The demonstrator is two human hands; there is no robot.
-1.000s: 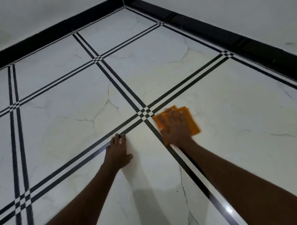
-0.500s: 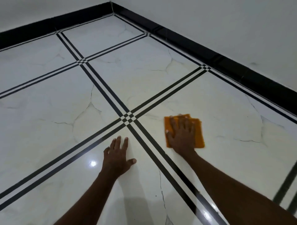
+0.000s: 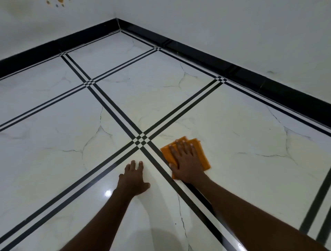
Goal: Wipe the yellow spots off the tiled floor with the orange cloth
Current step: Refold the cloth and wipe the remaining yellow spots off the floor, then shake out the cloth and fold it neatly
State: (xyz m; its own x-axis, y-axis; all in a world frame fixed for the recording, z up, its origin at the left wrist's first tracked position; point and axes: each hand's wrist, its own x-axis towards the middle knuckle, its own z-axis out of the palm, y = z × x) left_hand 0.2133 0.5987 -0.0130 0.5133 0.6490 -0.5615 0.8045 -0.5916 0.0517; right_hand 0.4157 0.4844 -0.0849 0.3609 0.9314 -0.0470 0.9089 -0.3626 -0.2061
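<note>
While the right hand (image 3: 187, 164) lies flat on the folded orange cloth (image 3: 200, 152), fingers spread and palm pressing it to the tiled floor (image 3: 241, 125), nothing is gripped in a closed fist; the cloth is simply pinned under an open hand, its far edge and right side showing past the fingers. It sits on the white marble-look tile just to the right of the crossing of black grout stripes (image 3: 141, 140), its near left corner touching the stripe that runs back toward the person. The left hand (image 3: 133, 179) is empty, spread flat on the neighbouring tile across that stripe, and I judge it is bracing the body's weight rather than working. As for yellow spots, I can make out none with any certainty on the floor: there is only a faint warm tint on the tiles around the crossing, which may be residue or only the light. The few orange-brown flecks (image 3: 59, 2) at the very top left are on the wall, well apart from both hands. The cloth's longer side runs roughly away from the person and slightly rightward, along the forearm, so a push straight ahead would sweep a narrow lane, while a sideways stroke would cover more. The right hand is plainly the one to make it.
</note>
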